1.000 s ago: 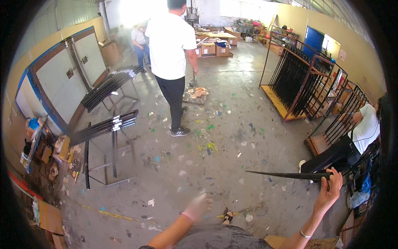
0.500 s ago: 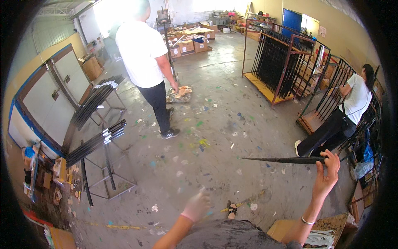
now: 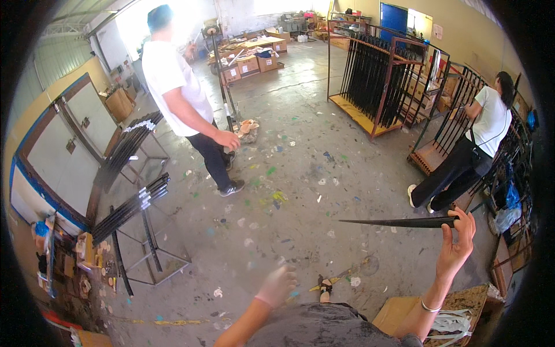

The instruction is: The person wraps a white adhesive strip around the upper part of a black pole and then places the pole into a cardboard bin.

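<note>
Right hand (image 3: pixel 455 246), four o'clock, pinches a black rod (image 3: pixel 399 222), not put down; left hand (image 3: pixel 277 286), six o'clock: fingers too blurred to tell.

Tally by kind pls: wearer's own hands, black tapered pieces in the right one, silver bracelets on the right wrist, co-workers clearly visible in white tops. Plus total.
Wearer's hands: 2 (left hand, right hand)
Black tapered piece: 1
Silver bracelet: 1
Co-workers in white tops: 2 (one at left, one at right)
Total: 6
</note>
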`<state>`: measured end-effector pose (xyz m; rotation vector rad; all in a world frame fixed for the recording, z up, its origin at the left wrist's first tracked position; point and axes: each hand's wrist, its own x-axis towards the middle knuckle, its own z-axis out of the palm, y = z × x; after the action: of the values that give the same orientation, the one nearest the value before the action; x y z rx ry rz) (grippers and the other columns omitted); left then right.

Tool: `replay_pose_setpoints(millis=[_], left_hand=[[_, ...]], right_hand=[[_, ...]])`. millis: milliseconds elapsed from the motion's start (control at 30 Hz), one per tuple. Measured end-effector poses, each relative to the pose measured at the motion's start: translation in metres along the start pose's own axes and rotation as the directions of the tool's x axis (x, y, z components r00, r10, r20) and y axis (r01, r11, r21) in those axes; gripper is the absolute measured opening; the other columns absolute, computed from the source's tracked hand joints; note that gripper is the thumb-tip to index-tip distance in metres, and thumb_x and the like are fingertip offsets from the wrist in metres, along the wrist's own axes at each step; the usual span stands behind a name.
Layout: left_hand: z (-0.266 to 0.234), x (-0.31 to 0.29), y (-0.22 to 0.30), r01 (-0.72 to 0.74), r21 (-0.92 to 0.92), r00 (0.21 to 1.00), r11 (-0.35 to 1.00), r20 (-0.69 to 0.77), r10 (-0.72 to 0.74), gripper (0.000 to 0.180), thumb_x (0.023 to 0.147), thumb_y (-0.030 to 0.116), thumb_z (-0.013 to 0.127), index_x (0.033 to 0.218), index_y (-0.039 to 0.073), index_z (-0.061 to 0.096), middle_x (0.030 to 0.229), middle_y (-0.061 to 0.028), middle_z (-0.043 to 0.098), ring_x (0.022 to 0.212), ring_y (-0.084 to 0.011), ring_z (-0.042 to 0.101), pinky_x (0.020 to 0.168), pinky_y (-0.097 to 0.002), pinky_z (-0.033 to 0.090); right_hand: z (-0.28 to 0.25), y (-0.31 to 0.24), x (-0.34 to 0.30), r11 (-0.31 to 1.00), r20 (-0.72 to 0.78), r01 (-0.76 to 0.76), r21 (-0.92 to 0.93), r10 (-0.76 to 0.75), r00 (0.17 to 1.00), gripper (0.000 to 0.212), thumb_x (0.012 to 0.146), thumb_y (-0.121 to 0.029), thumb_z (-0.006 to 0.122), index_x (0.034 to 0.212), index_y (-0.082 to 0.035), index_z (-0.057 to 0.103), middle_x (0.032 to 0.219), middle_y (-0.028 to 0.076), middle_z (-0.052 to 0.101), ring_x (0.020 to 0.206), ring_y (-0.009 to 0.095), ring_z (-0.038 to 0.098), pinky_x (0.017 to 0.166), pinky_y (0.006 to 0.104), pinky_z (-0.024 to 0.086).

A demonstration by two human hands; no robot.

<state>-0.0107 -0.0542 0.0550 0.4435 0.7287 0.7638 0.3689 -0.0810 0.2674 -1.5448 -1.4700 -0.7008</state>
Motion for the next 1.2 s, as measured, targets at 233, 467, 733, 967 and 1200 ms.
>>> replay_pose_setpoints(millis=[233, 467, 733, 967, 1200], left_hand=[[0.012, 0.005, 0.005, 0.026, -0.035, 0.985, 0.999, -0.169, -0.031, 0.035, 0.103, 0.03, 0.038, 0.119, 0.001, 0.05, 0.095, -0.0073, 0.058, 0.084, -0.0171, 0.055, 0.072, -0.0276, 0.047], [0.009, 0.009, 0.001, 0.025, -0.006, 0.976, 1.0, -0.217, -0.026, 0.036, 0.102, 0.036, 0.043, 0.113, 0.004, 0.055, 0.091, -0.0036, 0.058, 0.081, -0.0149, 0.055, 0.071, -0.0274, 0.047], [0.006, 0.012, -0.001, 0.033, -0.045, 0.973, 0.998, -0.226, -0.042, 0.032, 0.1, 0.033, 0.046, 0.114, 0.005, 0.055, 0.089, -0.0023, 0.06, 0.08, -0.0146, 0.057, 0.071, -0.0283, 0.047], [-0.004, 0.022, 0.005, -0.038, 0.269, 0.975, 0.963, -0.199, 0.094, 0.035, 0.098, 0.029, 0.05, 0.117, 0.0, 0.054, 0.103, -0.0126, 0.062, 0.097, -0.0243, 0.06, 0.082, -0.036, 0.049], [0.034, 0.06, 0.165, -0.08, 0.942, 0.291, -0.326, 0.335, 0.896, 0.082, 0.069, 0.023, 0.079, 0.135, -0.005, 0.039, 0.135, -0.0283, 0.041, 0.127, -0.042, 0.038, 0.108, -0.0475, 0.031]], right_hand=[[0.001, 0.005, -0.001, 1.0, -0.014, -0.005, -0.031, 0.005, 1.0, 0.018, 0.081, -0.006, 0.069, 0.085, -0.002, 0.053, 0.098, 0.011, 0.067, 0.103, 0.031, 0.062, 0.105, 0.0516, 0.037], [0.005, 0.007, -0.001, 1.0, -0.015, -0.015, -0.012, 0.015, 1.0, 0.019, 0.079, -0.006, 0.07, 0.085, -0.002, 0.052, 0.098, 0.01, 0.067, 0.103, 0.03, 0.062, 0.105, 0.0517, 0.037], [0.008, 0.009, 0.001, 1.0, -0.019, 0.008, -0.017, -0.008, 1.0, 0.019, 0.08, -0.006, 0.07, 0.085, -0.002, 0.052, 0.098, 0.01, 0.068, 0.103, 0.029, 0.062, 0.105, 0.0518, 0.037], [0.006, 0.006, 0.005, 1.0, -0.006, 0.012, -0.024, -0.012, 1.0, 0.018, 0.081, -0.008, 0.07, 0.085, -0.002, 0.052, 0.097, 0.01, 0.067, 0.103, 0.03, 0.062, 0.105, 0.0519, 0.037], [0.006, 0.011, 0.007, 0.998, 0.014, 0.042, -0.038, -0.042, 0.999, 0.018, 0.08, -0.006, 0.069, 0.085, -0.002, 0.052, 0.097, 0.011, 0.066, 0.103, 0.032, 0.062, 0.104, 0.0523, 0.038]])
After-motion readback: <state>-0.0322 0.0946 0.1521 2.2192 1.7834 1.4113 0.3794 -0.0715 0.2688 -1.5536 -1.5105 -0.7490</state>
